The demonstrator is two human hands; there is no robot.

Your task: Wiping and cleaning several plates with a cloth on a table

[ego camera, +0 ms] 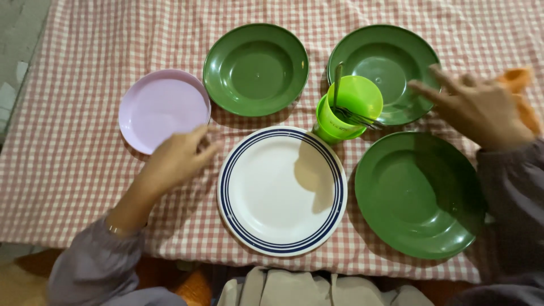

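Note:
A white plate with blue rings (282, 190) lies in the middle of the checked tablecloth. My left hand (177, 157) hovers just left of it, fingers loosely curled, holding nothing, below a lilac plate (163, 109). My right hand (475, 109) is spread over the right rim of the far right green plate (384, 71), fingers apart and empty. A lime green cup (344, 110) with forks and a utensil handle in it stands between the plates. Two more green plates lie at the top middle (255, 69) and the near right (418, 194).
The red-and-white checked cloth (68, 170) covers the table, whose near edge runs along the bottom. An orange cloth (518, 85) lies behind my right hand. Beige fabric (317, 286) shows below the table edge.

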